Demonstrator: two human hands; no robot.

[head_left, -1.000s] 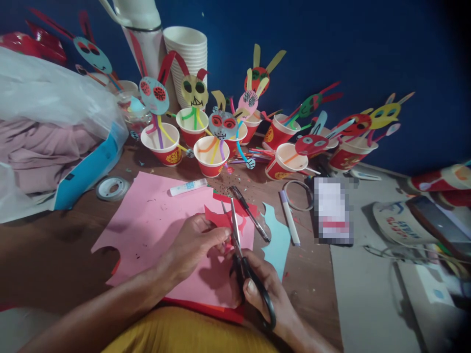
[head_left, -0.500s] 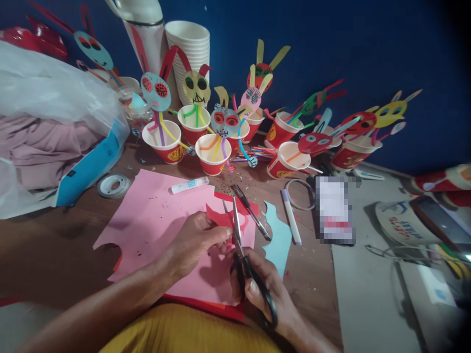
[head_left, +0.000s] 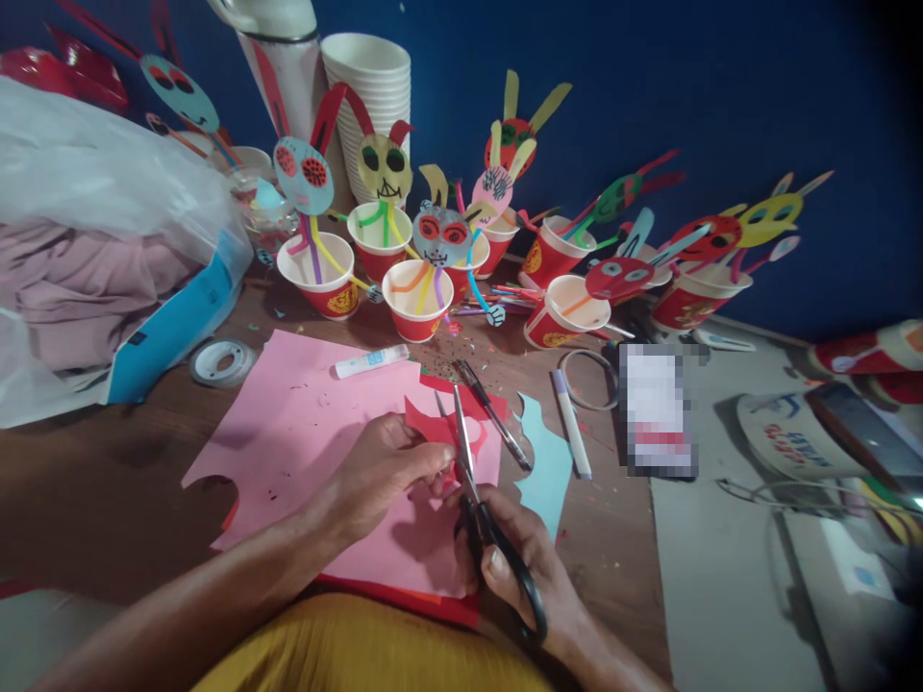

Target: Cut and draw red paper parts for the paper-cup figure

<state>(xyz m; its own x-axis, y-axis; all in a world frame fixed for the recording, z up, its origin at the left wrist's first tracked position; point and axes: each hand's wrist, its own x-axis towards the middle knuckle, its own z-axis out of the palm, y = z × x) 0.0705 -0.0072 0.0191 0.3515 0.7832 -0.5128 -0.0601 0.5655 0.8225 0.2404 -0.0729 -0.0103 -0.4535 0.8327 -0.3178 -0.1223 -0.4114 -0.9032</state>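
Between the thumb and fingers of my left hand [head_left: 393,471] is a small piece of red paper [head_left: 425,420], its edge cut unevenly. My right hand [head_left: 523,553] grips black-handled scissors [head_left: 509,557], thumb and fingers in the loops. The blades point away from me, slightly parted, and lie across the red paper. Below both hands spreads a large pink sheet [head_left: 288,423] with cut-out edges, on top of red sheets. A light blue paper scrap [head_left: 544,461] lies right of the blades, and a black pen [head_left: 494,413] rests just beyond them.
Paper cups with puppet faces, such as a grey-faced one [head_left: 418,303], line the back. A glue stick [head_left: 371,361], a tape roll [head_left: 222,362], a marker [head_left: 572,423] and a phone [head_left: 656,413] lie around the paper. A plastic bag [head_left: 93,173] fills the left; stacked cups [head_left: 367,106] stand behind.
The scissor blades look slightly wider apart, with the tip shifted a little left. Both hands stay in nearly the same place, still holding the red paper and the scissors.
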